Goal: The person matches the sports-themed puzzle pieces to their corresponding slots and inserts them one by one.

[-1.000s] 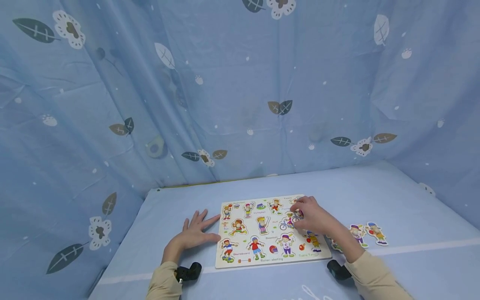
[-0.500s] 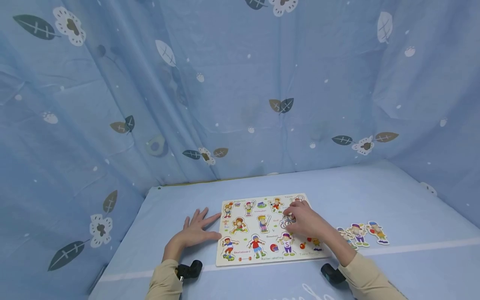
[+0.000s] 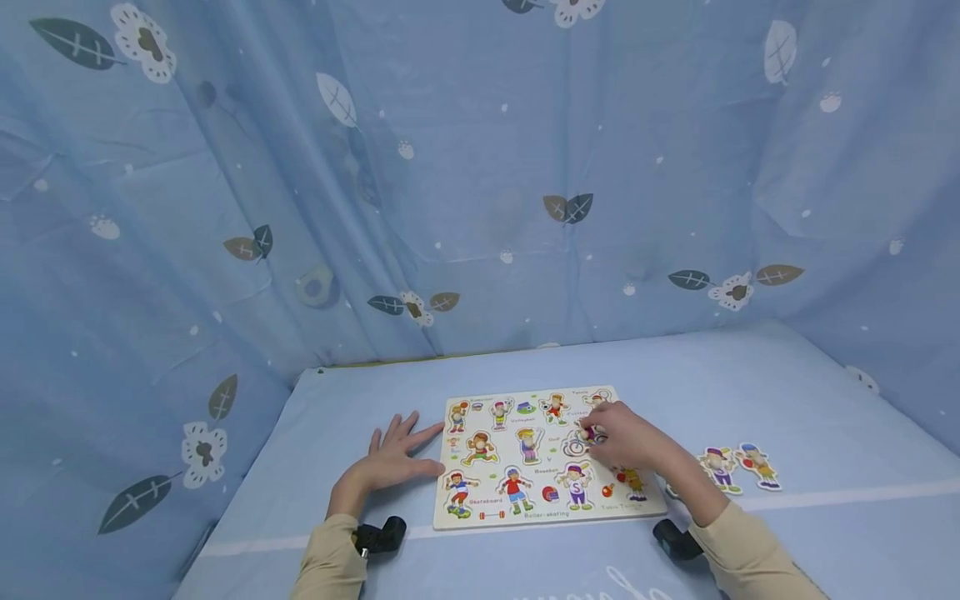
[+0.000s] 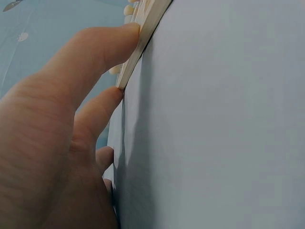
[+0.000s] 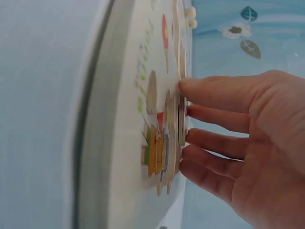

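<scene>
A wooden knob puzzle board (image 3: 480, 490) with sports figures lies on the table. My left hand (image 3: 390, 462) is at its left side, fingers spread, thumb and index fingertip touching the edge (image 4: 145, 45). Over the right part of the board, my right hand (image 3: 632, 437) holds a flat cyclist puzzle piece (image 3: 576, 443) between thumb and fingers. The right wrist view shows this thin piece (image 5: 182, 121) edge-on, close over the board. Below it in the head view is the table tennis figure (image 3: 632, 482). The right fingers partly hide the cyclist.
Right of the board lie loose figure pieces, among them a baseball player (image 3: 720, 471) and a blue-capped figure (image 3: 759, 467); another is mostly behind the right wrist. Black wrist cameras (image 3: 381, 535) sit low by both forearms. A blue patterned curtain (image 3: 480, 208) hangs behind the table.
My right hand shifted left over the bicycle area, then back a little to the right with the cyclist piece. My left hand stayed at the board's edge.
</scene>
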`<move>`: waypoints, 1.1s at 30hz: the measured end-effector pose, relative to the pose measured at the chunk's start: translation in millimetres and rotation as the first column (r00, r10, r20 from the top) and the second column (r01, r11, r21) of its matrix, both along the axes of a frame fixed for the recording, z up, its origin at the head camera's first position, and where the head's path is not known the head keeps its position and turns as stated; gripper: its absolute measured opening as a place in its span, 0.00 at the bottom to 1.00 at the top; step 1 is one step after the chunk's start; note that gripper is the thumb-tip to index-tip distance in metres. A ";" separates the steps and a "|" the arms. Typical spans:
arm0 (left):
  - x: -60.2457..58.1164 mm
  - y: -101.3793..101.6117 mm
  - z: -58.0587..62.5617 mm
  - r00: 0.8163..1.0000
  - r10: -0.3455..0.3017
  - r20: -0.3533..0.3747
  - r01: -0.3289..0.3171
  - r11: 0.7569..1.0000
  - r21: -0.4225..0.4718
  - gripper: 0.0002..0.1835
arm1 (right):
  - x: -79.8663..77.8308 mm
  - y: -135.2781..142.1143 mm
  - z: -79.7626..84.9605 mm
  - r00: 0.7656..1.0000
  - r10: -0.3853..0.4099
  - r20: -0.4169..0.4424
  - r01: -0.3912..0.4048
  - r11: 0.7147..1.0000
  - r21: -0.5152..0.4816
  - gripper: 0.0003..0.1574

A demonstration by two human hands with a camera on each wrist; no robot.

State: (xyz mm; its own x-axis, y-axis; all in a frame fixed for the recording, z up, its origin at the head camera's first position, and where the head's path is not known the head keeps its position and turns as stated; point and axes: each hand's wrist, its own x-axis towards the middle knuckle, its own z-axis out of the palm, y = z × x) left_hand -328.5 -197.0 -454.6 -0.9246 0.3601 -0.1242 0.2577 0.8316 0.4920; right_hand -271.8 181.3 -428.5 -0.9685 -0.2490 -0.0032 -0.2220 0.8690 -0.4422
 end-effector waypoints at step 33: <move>-0.2 0.4 1.2 1.000 0.001 -0.001 -0.001 1.000 -0.012 0.44 | 0.3 -4.0 -1.6 0.999 -0.032 -0.035 0.031 0.999 -0.026 0.23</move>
State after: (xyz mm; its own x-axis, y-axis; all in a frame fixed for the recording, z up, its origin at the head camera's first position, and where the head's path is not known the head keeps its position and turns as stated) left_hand -328.8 -196.6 -453.4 -0.9252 0.3573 -0.1279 0.2568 0.8376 0.4822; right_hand -271.5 177.3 -430.2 -0.9753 -0.2177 0.0371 -0.2104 0.8646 -0.4563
